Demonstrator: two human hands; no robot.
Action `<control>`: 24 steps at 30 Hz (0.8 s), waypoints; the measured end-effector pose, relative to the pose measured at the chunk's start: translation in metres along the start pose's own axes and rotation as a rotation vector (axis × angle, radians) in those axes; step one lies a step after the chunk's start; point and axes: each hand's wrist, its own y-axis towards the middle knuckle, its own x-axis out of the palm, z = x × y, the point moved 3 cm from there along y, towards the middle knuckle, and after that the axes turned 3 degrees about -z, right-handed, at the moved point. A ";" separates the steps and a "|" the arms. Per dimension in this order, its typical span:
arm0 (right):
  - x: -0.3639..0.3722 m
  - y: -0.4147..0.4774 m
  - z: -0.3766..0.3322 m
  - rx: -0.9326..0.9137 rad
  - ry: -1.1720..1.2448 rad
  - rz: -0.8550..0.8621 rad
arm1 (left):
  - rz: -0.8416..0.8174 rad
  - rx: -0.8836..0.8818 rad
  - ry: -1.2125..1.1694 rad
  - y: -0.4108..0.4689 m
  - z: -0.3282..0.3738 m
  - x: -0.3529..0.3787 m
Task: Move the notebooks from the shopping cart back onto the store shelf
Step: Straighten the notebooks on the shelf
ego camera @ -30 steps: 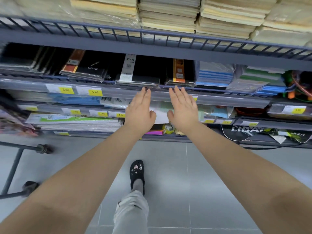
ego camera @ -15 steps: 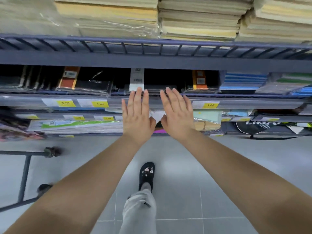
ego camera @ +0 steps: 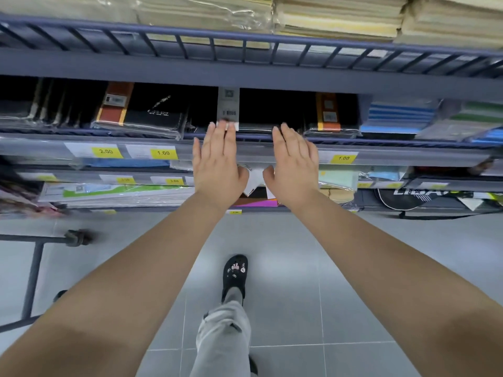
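Black notebooks (ego camera: 261, 110) with a white barcode label lie in a stack on the grey store shelf (ego camera: 381, 156), straight ahead. My left hand (ego camera: 216, 164) and my right hand (ego camera: 295, 165) are both stretched out flat, palms down, fingertips at the front edge of that stack. Neither hand holds anything. More black notebooks with an orange band (ego camera: 141, 110) lie to the left. Only a dark frame bar and wheel of the shopping cart (ego camera: 35, 268) show at the lower left.
Cream paper stacks (ego camera: 326, 20) fill the railed shelf above. Blue striped notebooks (ego camera: 400, 115) lie on the right, yellow price tags (ego camera: 163, 153) line the shelf edge, and lower shelves hold more stationery. My leg and black shoe (ego camera: 235, 273) stand on the grey tiled floor.
Both hands have moved up and forward from the shelf's price rail to the front edge of the black notebook stack, and have spread further apart. The view has shifted closer to the shelf.
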 end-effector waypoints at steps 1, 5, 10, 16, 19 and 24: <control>-0.002 -0.001 -0.001 0.000 -0.012 -0.012 | 0.000 -0.003 0.001 -0.001 0.000 -0.002; -0.006 -0.006 -0.005 0.046 -0.027 -0.080 | -0.064 -0.005 0.043 -0.008 -0.002 -0.005; -0.010 -0.007 -0.008 0.146 0.031 -0.129 | -0.125 -0.030 0.035 -0.014 -0.004 -0.007; -0.028 -0.025 -0.020 0.074 -0.030 -0.158 | -0.163 -0.063 -0.026 -0.044 -0.015 -0.028; -0.038 -0.045 -0.044 -0.012 -0.043 -0.224 | -0.146 -0.130 -0.062 -0.083 -0.034 -0.044; -0.058 -0.077 -0.101 -0.123 -0.032 -0.230 | -0.174 -0.169 -0.029 -0.129 -0.070 -0.078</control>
